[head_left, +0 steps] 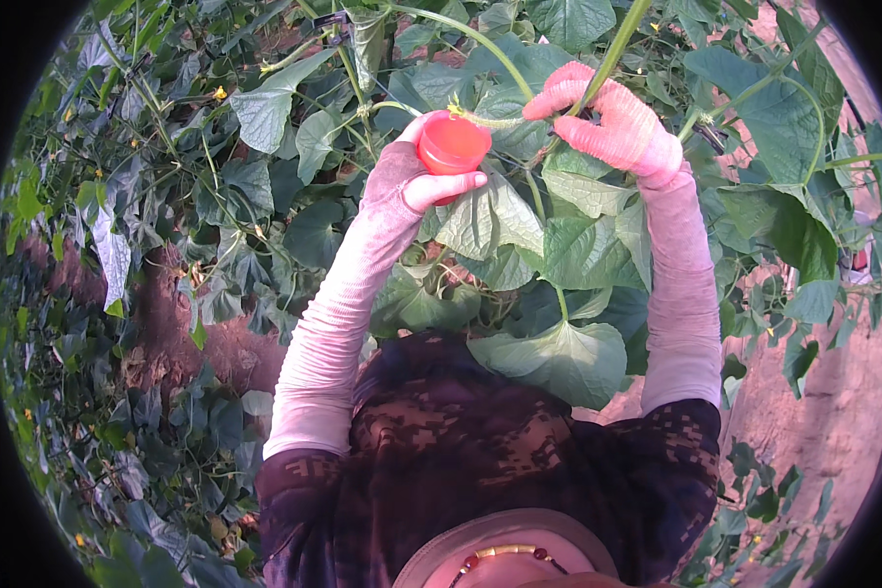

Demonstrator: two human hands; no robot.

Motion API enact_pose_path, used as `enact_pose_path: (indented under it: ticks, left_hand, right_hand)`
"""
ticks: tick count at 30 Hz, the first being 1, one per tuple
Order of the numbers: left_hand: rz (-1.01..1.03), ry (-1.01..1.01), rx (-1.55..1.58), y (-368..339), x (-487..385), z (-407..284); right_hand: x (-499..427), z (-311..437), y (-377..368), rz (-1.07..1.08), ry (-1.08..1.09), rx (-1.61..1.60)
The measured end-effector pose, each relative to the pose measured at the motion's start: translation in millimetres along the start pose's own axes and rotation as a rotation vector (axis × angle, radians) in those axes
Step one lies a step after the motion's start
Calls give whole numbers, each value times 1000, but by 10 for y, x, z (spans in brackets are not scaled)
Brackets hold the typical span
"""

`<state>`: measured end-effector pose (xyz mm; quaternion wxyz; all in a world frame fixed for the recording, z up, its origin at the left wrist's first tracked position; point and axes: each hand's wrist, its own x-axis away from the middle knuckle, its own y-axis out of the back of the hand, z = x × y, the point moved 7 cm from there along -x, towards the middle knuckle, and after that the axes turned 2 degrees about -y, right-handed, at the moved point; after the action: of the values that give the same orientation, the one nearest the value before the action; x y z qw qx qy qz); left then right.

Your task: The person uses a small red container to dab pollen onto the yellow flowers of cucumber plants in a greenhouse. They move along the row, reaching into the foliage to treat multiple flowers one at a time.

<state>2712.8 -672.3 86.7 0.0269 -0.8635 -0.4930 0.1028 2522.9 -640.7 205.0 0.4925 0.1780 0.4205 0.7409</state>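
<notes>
My left hand point(430, 165), in a pale sleeve that leaves the fingertips bare, holds a small red plastic cup point(453, 145) with its mouth tilted towards the camera. Right at the cup's upper rim lies a young cucumber point(492, 120) with a yellowish flower end, pointing left. On the right, my right hand point(603, 117) wears a coral knitted glove, and its thumb and fingers are closed around a thick green vine stem point(617, 51). Dark clips are fixed among the vines, one at the upper left point(334, 20) and one beside my right wrist point(709, 137).
Dense cucumber foliage surrounds both hands, with a broad leaf point(566, 360) hanging close before my chest. Stems and tendrils cross near the hands. Bare soil point(801, 411) shows at the right, and more foliage fills the left side.
</notes>
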Motion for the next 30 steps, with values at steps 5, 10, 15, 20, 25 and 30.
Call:
enact_pose_path:
  ticks: [5,10,15,20,25,30]
  left_hand:
    - [-12,-77,-64,128,-52,-170]
    - [30,-112,-105,155,-135,-288]
    - [76,-138,-187,89,-202,-435]
    - [101,-144,-152,41,-222,-609]
    - [130,-140,-94,66,-217,-570]
    - [56,-54,-50,173,-216,-298]
  right_hand:
    - [-197,124,-2,83,34,94]
    - [-352,245,22,141,15,260]
    - [-432,383,17,176,8,233]
    - [-514,431,-5,167,1,263]
    - [-488,384,-3,221,-42,209]
    - [-437,290,12,172,-33,144]
